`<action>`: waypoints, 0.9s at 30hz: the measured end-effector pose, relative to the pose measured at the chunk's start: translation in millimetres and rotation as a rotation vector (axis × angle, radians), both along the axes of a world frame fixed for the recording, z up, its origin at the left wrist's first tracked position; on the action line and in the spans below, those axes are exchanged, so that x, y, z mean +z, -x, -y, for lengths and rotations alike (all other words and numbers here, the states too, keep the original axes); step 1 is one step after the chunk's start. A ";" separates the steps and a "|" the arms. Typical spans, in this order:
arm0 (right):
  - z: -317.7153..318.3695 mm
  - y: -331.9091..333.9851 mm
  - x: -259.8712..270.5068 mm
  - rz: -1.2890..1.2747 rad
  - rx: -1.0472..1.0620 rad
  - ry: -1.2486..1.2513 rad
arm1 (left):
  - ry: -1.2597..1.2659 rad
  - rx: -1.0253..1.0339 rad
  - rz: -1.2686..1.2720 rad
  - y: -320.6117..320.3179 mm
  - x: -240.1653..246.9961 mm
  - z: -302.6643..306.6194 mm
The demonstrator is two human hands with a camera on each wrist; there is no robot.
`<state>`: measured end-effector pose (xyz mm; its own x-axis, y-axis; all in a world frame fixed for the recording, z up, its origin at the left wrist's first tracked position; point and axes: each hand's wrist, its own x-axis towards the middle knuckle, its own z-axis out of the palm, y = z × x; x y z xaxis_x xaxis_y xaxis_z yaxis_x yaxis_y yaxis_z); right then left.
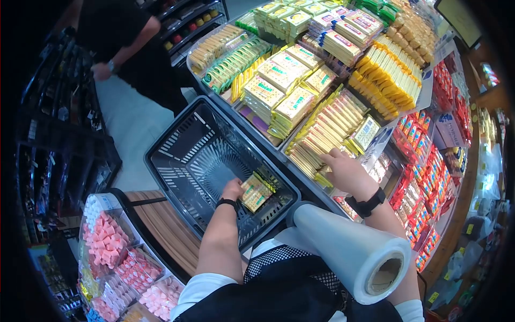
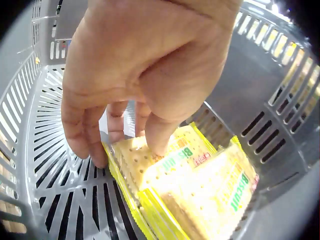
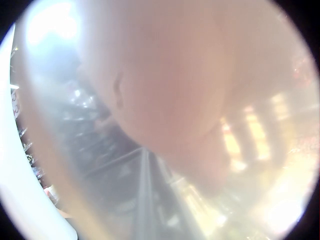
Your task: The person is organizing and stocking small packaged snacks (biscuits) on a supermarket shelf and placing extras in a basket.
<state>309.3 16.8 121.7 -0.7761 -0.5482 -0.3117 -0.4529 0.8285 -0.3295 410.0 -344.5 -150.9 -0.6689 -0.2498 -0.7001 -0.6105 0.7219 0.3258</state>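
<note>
Inside the grey basket (image 1: 182, 188), the left hand (image 1: 233, 189) is at a few yellow-edged biscuit packs (image 1: 256, 192) lying at the near right end. In the left wrist view the thumb of the left hand (image 2: 150, 75) lies on top of one pack (image 2: 165, 155) and its fingers curl down at the pack's edge; a second pack (image 2: 215, 190) overlaps it. The right hand (image 1: 346, 173) is over a row of upright biscuit packs (image 1: 327, 129) in the display, fingers bent; whether it touches one cannot be told. The right wrist view is hazy, with the hand (image 3: 165, 85) filling much of it.
A large roll of clear plastic (image 1: 343, 241) lies across the near side, close to the right forearm. Stacked snacks (image 1: 284, 70) fill the display beyond the basket. Pink sweets (image 1: 107, 241) sit in bins at lower left. A person in black (image 1: 129, 48) stands at upper left.
</note>
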 end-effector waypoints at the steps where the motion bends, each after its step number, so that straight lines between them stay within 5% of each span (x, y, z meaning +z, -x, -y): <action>1: -0.7 -0.1 1.1 -0.009 0.001 0.000 | -0.032 0.007 0.032 0.5 1.6 2.1; 4: -0.9 4.2 3.4 -0.037 -0.014 0.009 | 0.128 -0.028 -0.017 19.1 23.8 1.7; 6: -0.3 6.0 -7.4 -0.050 -0.019 -0.033 | 0.187 0.414 -0.622 33.9 79.3 -4.6; 7: 2.2 6.1 -11.4 -0.057 -0.014 -0.018 | 0.271 0.361 -0.684 44.8 78.9 -5.1; 8: 7.0 4.6 -13.8 -0.053 0.007 -0.003 | 0.158 0.394 -1.145 49.8 150.8 -15.5; 10: 5.5 7.1 -8.4 -0.055 -0.002 -0.005 | 0.019 0.372 -1.287 72.2 206.7 -44.7; 11: 6.7 8.8 -6.5 -0.051 0.002 -0.008 | -0.106 0.106 -1.390 90.7 255.0 -72.5; 12: 8.2 10.4 -4.8 -0.047 0.007 -0.012 | -0.139 -0.119 -1.393 101.2 267.4 -87.5; 13: 8.6 12.4 -2.4 -0.045 -0.010 0.011 | -0.160 -0.111 -1.351 103.8 274.4 -91.8; 14: 8.1 11.5 -2.0 -0.054 -0.015 0.015 | -0.113 -0.599 -1.323 115.8 274.6 -118.4; 16: 5.5 8.4 -4.9 -0.109 -0.011 0.009 | 0.038 -0.910 -1.088 127.5 232.0 -143.5; 27: 7.3 18.8 -10.8 -0.274 -0.013 0.032 | 0.004 -0.936 -1.069 116.8 218.9 -129.9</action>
